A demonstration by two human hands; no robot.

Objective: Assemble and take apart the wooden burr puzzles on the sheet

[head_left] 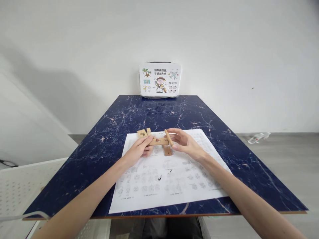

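My left hand (137, 149) is closed on a notched wooden puzzle piece (159, 142), which points to the right above the paper. Between the thumb and fingers of my right hand (186, 142) is a slim wooden stick (168, 137), tilted across the right end of that piece. I cannot tell whether the two are joined. A flat brown wooden piece (168, 151) shows just below them. Beyond my left hand are a notched wooden block (142, 133) and a small upright wooden piece (148, 130), partly hidden by my fingers.
Beneath my hands lies a large white sheet (149, 202) printed with small diagrams, on a dark blue marbled table (107, 132). A white cartoon case (160, 79) leans on the wall at the back. Clear plastic (259, 137) lies on the floor, right.
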